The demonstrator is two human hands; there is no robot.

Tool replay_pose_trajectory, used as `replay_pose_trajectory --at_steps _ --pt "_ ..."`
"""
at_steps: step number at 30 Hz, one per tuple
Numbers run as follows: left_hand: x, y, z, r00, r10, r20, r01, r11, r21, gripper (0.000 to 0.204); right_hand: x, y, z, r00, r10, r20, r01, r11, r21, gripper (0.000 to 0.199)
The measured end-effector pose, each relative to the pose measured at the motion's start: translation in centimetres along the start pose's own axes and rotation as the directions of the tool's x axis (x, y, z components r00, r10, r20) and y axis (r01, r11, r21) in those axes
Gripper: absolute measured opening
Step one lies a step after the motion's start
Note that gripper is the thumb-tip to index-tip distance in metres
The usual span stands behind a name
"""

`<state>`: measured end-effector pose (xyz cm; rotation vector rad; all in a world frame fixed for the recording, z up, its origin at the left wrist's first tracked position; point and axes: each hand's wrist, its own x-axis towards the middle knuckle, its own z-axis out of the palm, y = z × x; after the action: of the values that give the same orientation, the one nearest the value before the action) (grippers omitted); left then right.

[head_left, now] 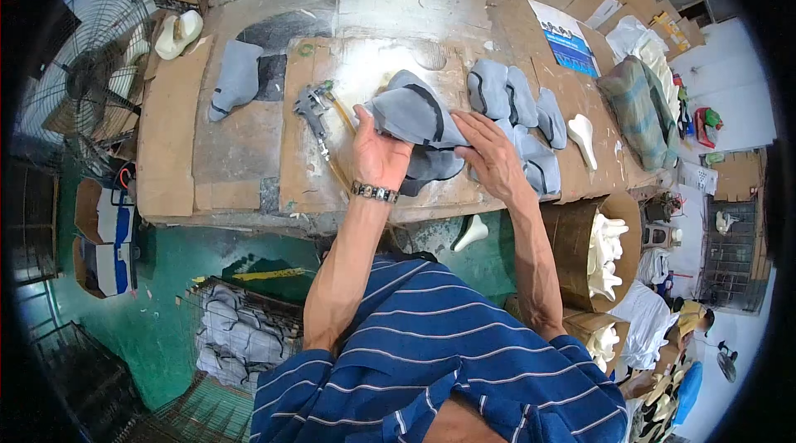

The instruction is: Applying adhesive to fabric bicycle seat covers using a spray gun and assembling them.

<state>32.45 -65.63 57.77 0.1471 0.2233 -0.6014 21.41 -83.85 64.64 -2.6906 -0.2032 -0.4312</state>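
A grey bicycle saddle cover point(406, 110) with a black band is held above the cardboard-covered workbench. My left hand point(383, 149) has it from below on the left, palm up, thumb at its edge and the other fingers hidden underneath. At the cover's narrow right end is my right hand point(493, 153), fingers fairly straight along the edge and thumb lower down. Another grey-and-black cover point(433, 166) lies on the bench just beneath the hands. Left of them rests a metal spray gun point(313, 107) with a yellowish hose.
Several grey covers point(487, 87) lie to the right, near a white saddle shell point(583, 140). One cover point(236, 78) lies at left. A drum point(572, 277) of white shells stands below the bench's right edge. A wire cage point(240, 335) holds grey pieces; a fan point(87, 70) stands far left.
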Motion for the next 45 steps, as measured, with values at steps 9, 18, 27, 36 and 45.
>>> replay_pose_trajectory --at_steps 9,18,27,36,45 --pt "0.1 -0.7 -0.9 0.996 -0.041 0.078 0.031 0.992 0.126 0.049 1.9 -1.4 2.3 0.993 0.109 0.046 -0.117 0.966 0.231 0.054" --pt "1.0 -1.1 -2.8 0.992 -0.129 -0.001 0.125 0.964 0.235 0.038 2.8 0.5 2.4 0.986 -0.081 0.146 0.031 0.949 0.313 0.052" --pt "4.7 -0.9 -0.2 0.982 0.002 -0.189 -0.005 1.000 -0.014 0.022 -5.6 -2.5 5.4 0.558 0.808 0.191 -0.406 0.065 0.911 0.059" --pt "6.7 -0.8 4.7 0.998 -0.016 0.055 0.016 1.000 0.009 0.021 6.2 1.4 4.2 0.571 0.735 0.367 0.373 -0.630 0.682 0.073" --pt "-2.5 -1.1 -6.1 0.991 -0.083 -0.109 0.094 0.991 0.095 0.049 -3.5 1.3 8.6 0.418 0.836 0.355 0.211 -0.469 0.857 0.047"
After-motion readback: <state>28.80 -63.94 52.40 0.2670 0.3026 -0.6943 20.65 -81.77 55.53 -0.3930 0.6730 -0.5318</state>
